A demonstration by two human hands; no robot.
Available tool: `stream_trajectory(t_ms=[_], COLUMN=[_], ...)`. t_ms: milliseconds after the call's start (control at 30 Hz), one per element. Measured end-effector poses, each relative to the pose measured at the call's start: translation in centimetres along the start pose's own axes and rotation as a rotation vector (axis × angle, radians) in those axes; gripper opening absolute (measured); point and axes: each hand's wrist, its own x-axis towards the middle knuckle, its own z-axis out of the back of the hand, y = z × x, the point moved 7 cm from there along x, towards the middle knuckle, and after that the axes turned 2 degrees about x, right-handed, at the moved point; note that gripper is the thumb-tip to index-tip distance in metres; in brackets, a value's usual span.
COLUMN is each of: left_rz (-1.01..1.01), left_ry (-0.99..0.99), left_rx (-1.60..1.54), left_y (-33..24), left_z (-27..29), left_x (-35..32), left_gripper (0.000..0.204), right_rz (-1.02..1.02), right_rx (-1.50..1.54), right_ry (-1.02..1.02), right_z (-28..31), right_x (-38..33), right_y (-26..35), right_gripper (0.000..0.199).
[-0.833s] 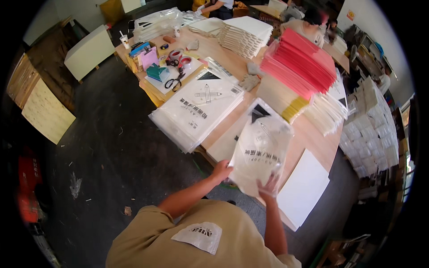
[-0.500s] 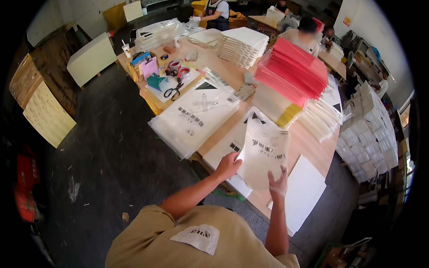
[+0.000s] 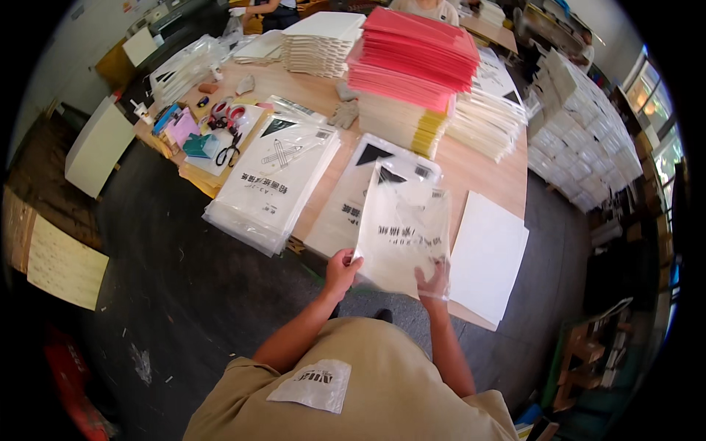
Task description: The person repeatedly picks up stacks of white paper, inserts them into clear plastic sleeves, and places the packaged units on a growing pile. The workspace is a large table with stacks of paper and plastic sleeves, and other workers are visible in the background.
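Observation:
My left hand [image 3: 342, 272] is closed on the left edge of a clear plastic bag [image 3: 401, 242] with black print, thumb on top. The bag is tilted above the near edge of the table, and whitish sheet-like contents show through it. At its lower right corner, my right hand [image 3: 434, 281] has thumb and fingers apart, partly veiled by clear film; whether it is inside or behind the film I cannot tell. Under and beyond the held bag lies another printed bag [image 3: 342, 195]. White sheets [image 3: 489, 253] lie to the right of my right hand.
On the wooden table [image 3: 316, 173] are a printed-bag stack [image 3: 276, 169], scissors [image 3: 228, 151], tape rolls [image 3: 235, 112], a glove [image 3: 344, 114] and a tall red-and-white stack [image 3: 419, 55]. Wrapped white packs [image 3: 581, 132] are piled at right. People [image 3: 430, 9] are beyond the table.
The view has shifted, and the whole table sits differently in it. My right hand has come in against the bag's lower corner, its fingers less spread. My left hand keeps its hold.

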Motion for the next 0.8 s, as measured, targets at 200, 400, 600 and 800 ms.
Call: stream_trajectory(t_ms=[200,400,600,800], left_rz=[0.201,0.258,0.802,0.379], left_ry=[0.254,0.258,0.405,0.198], left_rx=[-0.025,0.171,-0.279,-0.216], left_y=[1.9,0.0,11.6,11.0], left_z=[1.0,3.2,1.5,-1.4], left_x=[-2.7,-3.6,-0.1,1.5], left_gripper=[0.019,0.03,0.059,0.029], right_rz=[0.096,0.027,0.078,0.203], right_rx=[0.014,0.182,0.051,0.077], right_ry=[-0.095,-0.08,0.001,-0.062], right_z=[-0.3,-2.2,-3.4,-0.5], right_x=[-0.7,-2.4,-2.6,-1.9], right_y=[-2.4,-6.5,-5.8,-3.3], right_gripper=[0.031,0.029,0.028,0.039])
